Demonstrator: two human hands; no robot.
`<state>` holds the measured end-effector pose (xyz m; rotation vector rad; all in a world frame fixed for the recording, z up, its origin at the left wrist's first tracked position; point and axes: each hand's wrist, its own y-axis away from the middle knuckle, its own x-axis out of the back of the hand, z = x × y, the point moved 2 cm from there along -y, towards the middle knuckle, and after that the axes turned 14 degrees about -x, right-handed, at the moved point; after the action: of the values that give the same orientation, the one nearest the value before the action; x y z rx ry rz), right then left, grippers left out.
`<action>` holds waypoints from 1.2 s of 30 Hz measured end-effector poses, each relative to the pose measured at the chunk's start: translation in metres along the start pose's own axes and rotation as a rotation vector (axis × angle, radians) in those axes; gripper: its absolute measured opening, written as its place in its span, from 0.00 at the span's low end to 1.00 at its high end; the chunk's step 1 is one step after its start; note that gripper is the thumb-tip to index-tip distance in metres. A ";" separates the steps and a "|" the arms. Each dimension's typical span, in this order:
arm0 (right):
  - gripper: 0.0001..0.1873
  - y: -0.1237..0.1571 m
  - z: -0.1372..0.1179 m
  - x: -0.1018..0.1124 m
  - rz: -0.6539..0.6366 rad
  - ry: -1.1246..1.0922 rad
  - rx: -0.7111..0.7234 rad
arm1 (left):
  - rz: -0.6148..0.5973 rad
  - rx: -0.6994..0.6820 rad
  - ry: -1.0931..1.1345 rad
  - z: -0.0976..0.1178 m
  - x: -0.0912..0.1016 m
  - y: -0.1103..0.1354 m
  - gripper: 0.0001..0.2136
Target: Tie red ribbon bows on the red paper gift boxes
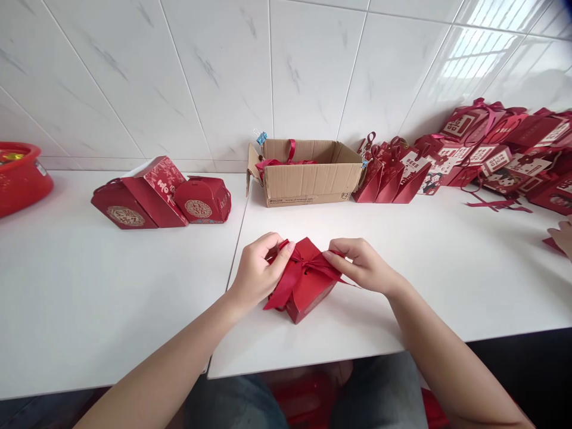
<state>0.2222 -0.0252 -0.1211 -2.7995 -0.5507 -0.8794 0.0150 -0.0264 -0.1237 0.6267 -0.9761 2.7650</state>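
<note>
In front of me on the white table stands a red gift box (315, 293), its top crossed by a dark red ribbon (289, 282) tied in a bow. My left hand (261, 268) pinches the ribbon's left loop between thumb and fingers. On the other side, my right hand (361, 264) grips the right loop the same way. One ribbon tail hangs over the box's left front side, and another points out to the right under my right hand. The fingertips partly cover the loops.
A cardboard box (308, 185) with red ribbon inside stands behind the gift box. Finished red boxes (154, 193) sit at left, near a red basin (22, 179). Triangular red boxes (393, 173) and a pile of gift boxes (491, 143) fill the right. Another person's hand (562, 235) shows at the right edge.
</note>
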 end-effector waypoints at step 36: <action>0.10 -0.003 0.004 0.012 -0.107 -0.474 -0.051 | 0.032 -0.037 0.252 0.006 0.011 0.000 0.11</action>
<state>0.2320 -0.0178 -0.1176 -3.0547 -0.7531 -0.2344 0.0071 -0.0301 -0.1152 0.2503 -0.9854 2.7579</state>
